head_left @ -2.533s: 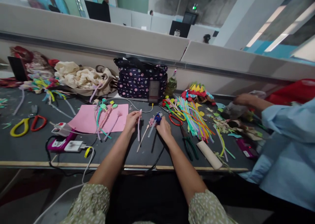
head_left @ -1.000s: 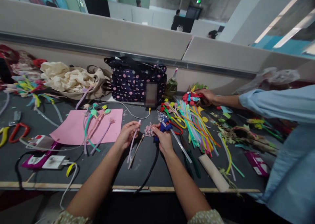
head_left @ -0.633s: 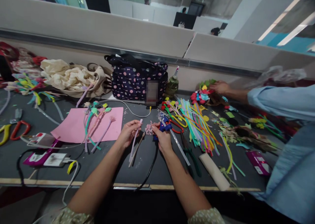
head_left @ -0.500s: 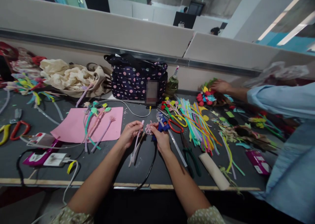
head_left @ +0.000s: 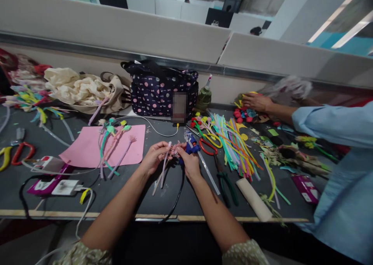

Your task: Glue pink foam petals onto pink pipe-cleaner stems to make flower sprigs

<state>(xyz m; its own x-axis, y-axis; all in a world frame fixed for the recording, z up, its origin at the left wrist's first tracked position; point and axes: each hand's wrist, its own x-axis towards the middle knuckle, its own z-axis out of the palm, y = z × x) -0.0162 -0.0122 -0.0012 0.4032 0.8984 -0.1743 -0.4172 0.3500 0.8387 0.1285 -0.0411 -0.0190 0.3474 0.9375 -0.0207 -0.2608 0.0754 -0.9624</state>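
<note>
My left hand (head_left: 155,156) pinches a pale lilac pipe cleaner (head_left: 165,166) that hangs upright between thumb and fingers. Close beside it, the fingers of my right hand (head_left: 189,160) are closed on a small bunch of curled pink pipe cleaner (head_left: 175,150). The two hands nearly meet, and whether the pieces are joined is hidden by the fingers. Just behind my right hand lies a blue glue gun (head_left: 192,146) with a clear glue stick (head_left: 209,173) sticking out toward me. Its black cord (head_left: 178,198) runs down to the table edge.
To the left, pipe cleaner flowers (head_left: 112,131) lie on a pink sheet (head_left: 84,144). A pile of coloured pipe cleaners (head_left: 233,140), red-handled scissors (head_left: 208,145) and green-handled pliers (head_left: 229,187) are at right. A co-worker's hand (head_left: 256,101) touches a red flower bunch.
My right fingers have moved slightly left, bringing the pink piece closer to the lilac pipe cleaner. The co-worker's near hand has shifted left, and the plastic bag at the back has moved left.
</note>
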